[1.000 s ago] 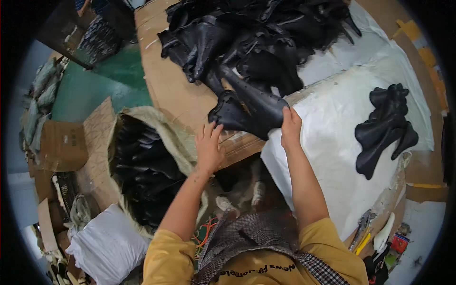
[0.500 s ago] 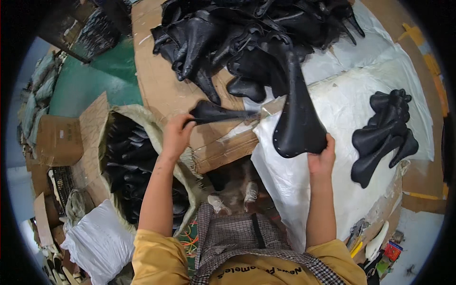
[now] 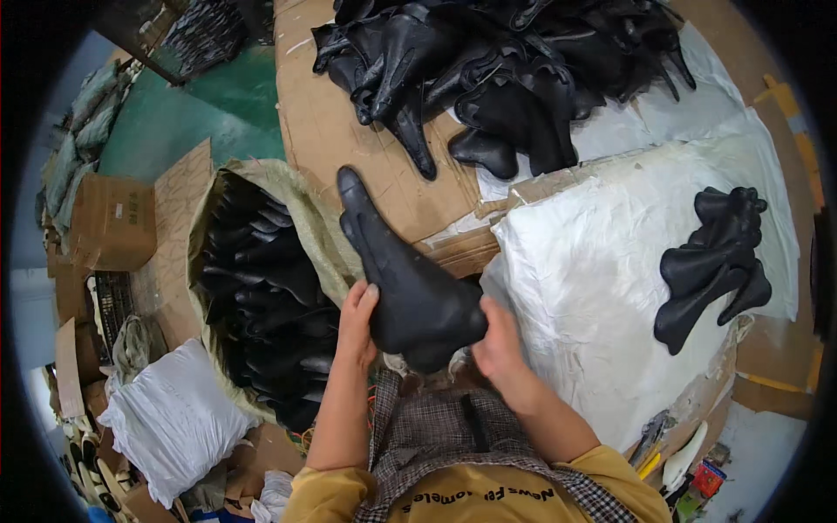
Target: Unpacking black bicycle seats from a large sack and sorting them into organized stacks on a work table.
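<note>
Centre of the action, the black saddle-shaped covers [image 3: 418, 301], held up in front of the person's body: two narrow tips point to the upper left, one just past the other, and the broad end sits low between the hands. The left hand [image 3: 356, 318] has hold of the left edge, thumb laid on top and the other fingers mostly hidden beneath. Over on the other side, the right hand [image 3: 499, 342] grips the right corner of the broad end, its fingertips out of sight behind the black material.

Right below, the checked apron [image 3: 436, 436] over a yellow shirt [image 3: 488, 497], with pale shoes peeping out under the broad end. Just to the left, a wide-mouthed woven sack [image 3: 316, 209] gapes open, packed with rows of more black pieces [image 3: 261, 279]. Ahead, the cardboard sheet [image 3: 305, 122] carries a big tangled heap of black covers [image 3: 514, 87], spilling over toward white sheeting on the right. And on the right-hand side, a white-covered surface [image 3: 584, 244] bears a smaller black bunch [image 3: 711, 270], well apart from the heap.

Out at the edges: a brown carton [image 3: 113, 224] beyond the sack, a plump white bag [image 3: 179, 418] low on the left, green floor [image 3: 209, 113] up top, and a yellow-handled tool [image 3: 649, 464] in the lower right.
</note>
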The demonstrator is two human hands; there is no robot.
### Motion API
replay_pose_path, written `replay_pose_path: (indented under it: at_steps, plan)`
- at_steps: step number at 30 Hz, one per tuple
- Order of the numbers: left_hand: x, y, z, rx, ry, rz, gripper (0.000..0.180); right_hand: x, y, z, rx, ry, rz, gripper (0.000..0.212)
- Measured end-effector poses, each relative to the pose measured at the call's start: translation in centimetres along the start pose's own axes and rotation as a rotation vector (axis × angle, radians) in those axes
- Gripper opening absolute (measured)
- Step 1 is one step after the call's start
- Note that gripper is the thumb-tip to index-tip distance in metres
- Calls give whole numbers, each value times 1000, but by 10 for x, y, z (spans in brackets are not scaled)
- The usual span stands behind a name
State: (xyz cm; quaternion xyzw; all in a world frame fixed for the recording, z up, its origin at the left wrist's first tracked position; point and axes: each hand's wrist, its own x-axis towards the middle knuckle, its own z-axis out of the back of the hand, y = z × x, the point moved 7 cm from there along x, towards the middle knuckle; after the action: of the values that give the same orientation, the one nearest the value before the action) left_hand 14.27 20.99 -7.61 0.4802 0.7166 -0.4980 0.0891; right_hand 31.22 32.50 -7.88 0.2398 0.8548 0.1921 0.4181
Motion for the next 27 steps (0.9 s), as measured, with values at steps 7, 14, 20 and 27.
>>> replay_pose_path:
  at_steps: [7,14,20,27]
  plan:
    - [-31,2,27,-138,13,-143,59,40,20,1,-866,145,-20,28]
    - [-43,35,59,-138,22,-42,51,181,266,-22,-1692,-478,1476,45]
    - [-51,73,68,-156,-59,28,47,248,341,-4,-825,-77,744,22]
    - [-54,90,63,-162,-12,109,42,187,310,-39,-420,294,373,32]
